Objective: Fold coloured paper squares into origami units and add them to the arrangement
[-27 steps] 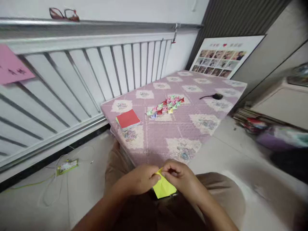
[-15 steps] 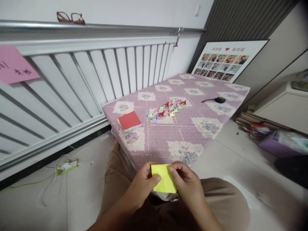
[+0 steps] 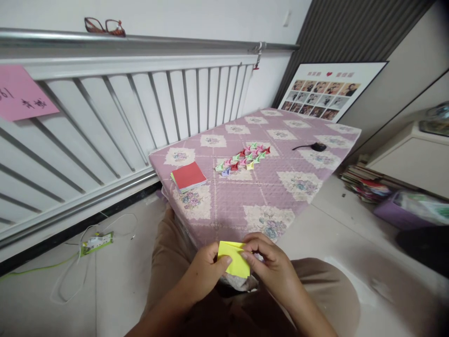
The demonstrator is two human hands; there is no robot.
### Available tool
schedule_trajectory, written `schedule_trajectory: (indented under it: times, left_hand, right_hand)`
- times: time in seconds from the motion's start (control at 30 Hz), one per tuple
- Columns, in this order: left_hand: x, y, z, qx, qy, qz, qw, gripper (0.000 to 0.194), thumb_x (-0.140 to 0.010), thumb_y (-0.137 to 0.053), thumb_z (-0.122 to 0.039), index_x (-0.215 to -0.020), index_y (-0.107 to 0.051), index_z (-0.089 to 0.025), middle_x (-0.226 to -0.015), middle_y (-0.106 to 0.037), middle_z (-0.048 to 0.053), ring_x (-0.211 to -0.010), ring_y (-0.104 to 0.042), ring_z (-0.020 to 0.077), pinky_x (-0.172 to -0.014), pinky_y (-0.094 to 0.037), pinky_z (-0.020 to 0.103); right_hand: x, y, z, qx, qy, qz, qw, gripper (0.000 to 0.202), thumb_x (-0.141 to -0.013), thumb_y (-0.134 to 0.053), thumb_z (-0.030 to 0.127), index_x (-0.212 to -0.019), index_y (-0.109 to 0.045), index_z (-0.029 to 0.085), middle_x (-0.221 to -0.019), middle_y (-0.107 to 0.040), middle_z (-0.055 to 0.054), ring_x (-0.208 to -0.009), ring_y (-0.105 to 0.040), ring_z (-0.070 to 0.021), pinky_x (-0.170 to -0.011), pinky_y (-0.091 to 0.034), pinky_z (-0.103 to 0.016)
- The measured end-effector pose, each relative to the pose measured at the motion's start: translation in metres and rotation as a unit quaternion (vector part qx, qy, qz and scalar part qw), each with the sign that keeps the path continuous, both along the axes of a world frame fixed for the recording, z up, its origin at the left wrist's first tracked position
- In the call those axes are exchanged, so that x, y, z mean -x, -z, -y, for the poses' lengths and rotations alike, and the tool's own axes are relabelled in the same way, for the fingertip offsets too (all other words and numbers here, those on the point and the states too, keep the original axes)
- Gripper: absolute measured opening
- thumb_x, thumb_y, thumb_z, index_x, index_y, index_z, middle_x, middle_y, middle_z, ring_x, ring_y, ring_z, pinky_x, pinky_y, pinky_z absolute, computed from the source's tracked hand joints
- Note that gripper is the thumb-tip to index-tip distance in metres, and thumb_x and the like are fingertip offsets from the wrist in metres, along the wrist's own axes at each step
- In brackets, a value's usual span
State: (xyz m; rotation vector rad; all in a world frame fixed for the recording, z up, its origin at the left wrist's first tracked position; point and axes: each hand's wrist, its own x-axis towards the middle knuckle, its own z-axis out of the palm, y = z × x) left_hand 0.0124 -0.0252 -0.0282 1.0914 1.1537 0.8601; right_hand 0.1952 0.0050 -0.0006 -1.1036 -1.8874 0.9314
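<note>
Yellow paper (image 3: 238,264): held up btwn both hands, over the lap, by the nr edge of the table (image 3: 228,203). Looks folded; a small gap is seen btwn layers at the top.
L hand (image 3: 209,267): partly curled; paper's left side is pinched, thumb on front, other fingers mostly hidden behind.
R hand (image 3: 272,262): partly curled too; paper's top right is pinched btwn thumb & fingers. How hard it's gripped: can't tell.
Good fold: corners are best matched 1st, then the crease pressed flat from the mid. out. If layers slip, a crooked line may be made, so L side is best held firm & R side moved slowly. Thin paper prob. bends easily, so no hard tugs are needed.
Red-topped paper stack (image 3: 189,177): set on table's left side.
Small folded papers (image 3: 234,166): laid in rows nr mid. table; red, pink, green, yellow, blue-ish.
Black thing w/ tail (image 3: 318,147): left farther off, to the right.
Photo board (image 3: 315,96): leaned up past the far end.
Glasses (image 3: 117,32): rested on the pipe, top left.
</note>
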Motion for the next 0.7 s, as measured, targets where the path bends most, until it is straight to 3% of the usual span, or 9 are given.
schedule_trajectory:
  times: [0.23,0.4,0.7]
  left_hand:
    - [0.004,-0.010,-0.001,-0.033,-0.007,-0.024,0.999,0.021,-0.078,-0.056,-0.019,-0.096,-0.064,-0.013,-0.086,-0.066,0.003,-0.075,-0.058,0.0151,-0.066,-0.045,0.023]
    - [0.006,-0.010,-0.001,-0.037,-0.015,-0.028,0.999,0.020,-0.077,-0.057,-0.018,-0.094,-0.064,-0.013,-0.087,-0.067,0.004,-0.077,-0.059,0.0165,-0.066,-0.046,0.024]
    - [0.012,-0.009,0.001,-0.032,-0.008,-0.020,0.999,0.019,-0.077,-0.057,-0.018,-0.093,-0.063,-0.013,-0.085,-0.065,0.005,-0.077,-0.059,0.0165,-0.067,-0.046,0.024]
  right_hand:
    - [0.004,0.002,0.006,0.014,0.031,-0.012,0.999,0.020,-0.088,-0.055,0.032,-0.072,-0.060,0.020,-0.074,-0.060,-0.002,-0.069,-0.057,-0.0145,-0.064,-0.044,-0.025]
    - [0.007,0.008,0.008,0.032,0.071,-0.033,0.996,0.020,-0.085,-0.058,0.035,-0.072,-0.059,0.020,-0.071,-0.060,-0.001,-0.065,-0.056,-0.0140,-0.059,-0.044,-0.024]
    - [0.015,0.003,0.007,-0.002,0.060,-0.054,0.997,0.017,-0.082,-0.062,0.031,-0.069,-0.058,0.021,-0.073,-0.060,-0.003,-0.069,-0.058,-0.0152,-0.059,-0.046,-0.025]
